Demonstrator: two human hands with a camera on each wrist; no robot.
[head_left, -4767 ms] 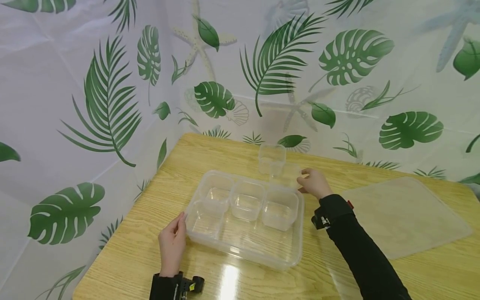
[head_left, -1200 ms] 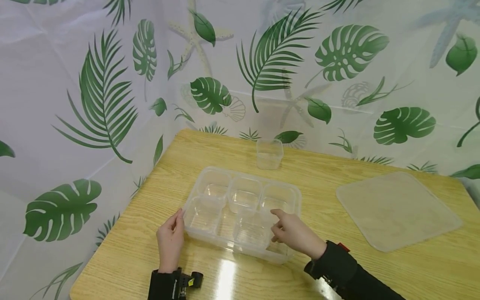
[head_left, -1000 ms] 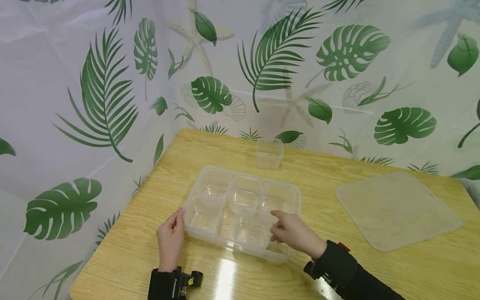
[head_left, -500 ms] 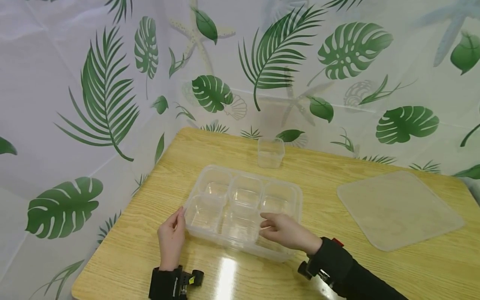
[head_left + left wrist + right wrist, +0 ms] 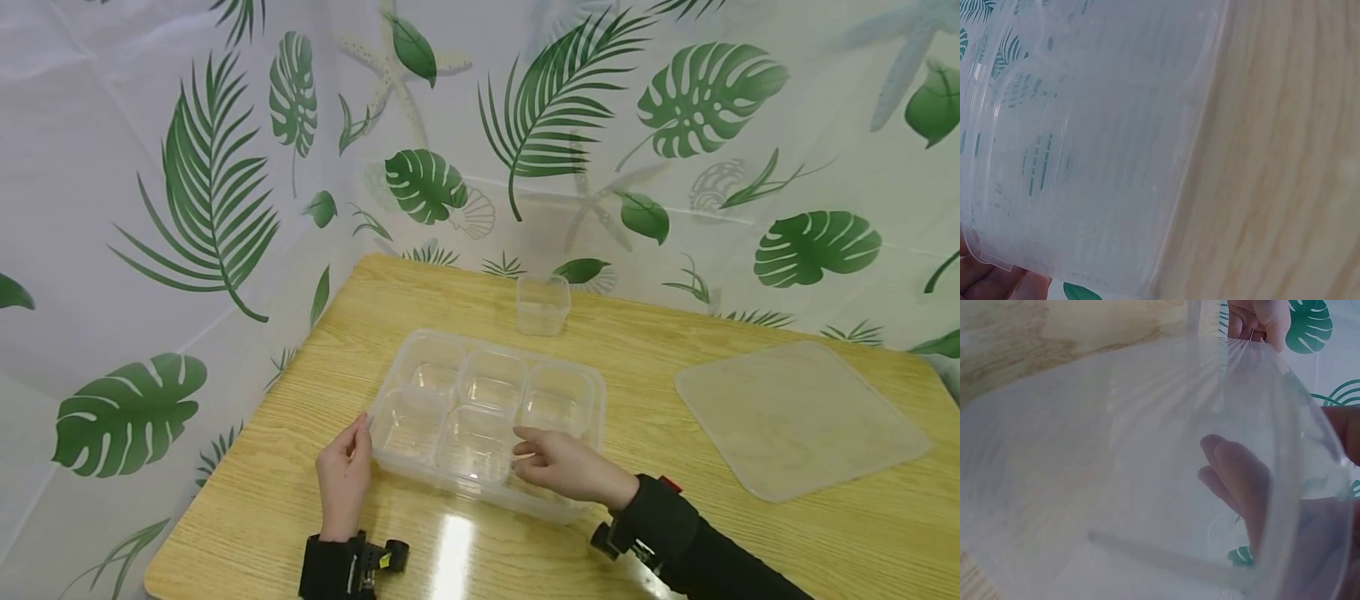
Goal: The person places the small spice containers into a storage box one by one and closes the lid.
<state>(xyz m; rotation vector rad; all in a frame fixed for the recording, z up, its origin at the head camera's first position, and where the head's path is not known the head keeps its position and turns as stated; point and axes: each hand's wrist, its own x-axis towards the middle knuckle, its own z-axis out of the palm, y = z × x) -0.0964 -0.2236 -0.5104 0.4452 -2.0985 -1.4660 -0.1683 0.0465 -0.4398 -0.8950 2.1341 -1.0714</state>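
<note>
A large clear plastic box [image 5: 525, 500] rests on the table holding several small clear containers. My left hand [image 5: 345, 479] pinches the box's left rim, also seen at the bottom corner in the left wrist view. A small square container [image 5: 476, 450] sits in the front middle place inside the box. Beside its right edge is my right hand [image 5: 562, 467], over the front right part of the box, index finger reaching to the container's rim. Through the cloudy box wall in the right wrist view, loosely extended fingers [image 5: 1241, 481] show with nothing between them.
One more small clear container [image 5: 542, 307] stands behind the box near the table's back edge. A flat translucent lid [image 5: 802, 425] lies to the right on the wooden table [image 5: 337, 333]. A leaf-printed sheet [image 5: 450, 100] hangs behind and at the left.
My right hand brought a small container from behind the box into its front row, then slid it left into the middle place. My left hand stays at the left rim.
</note>
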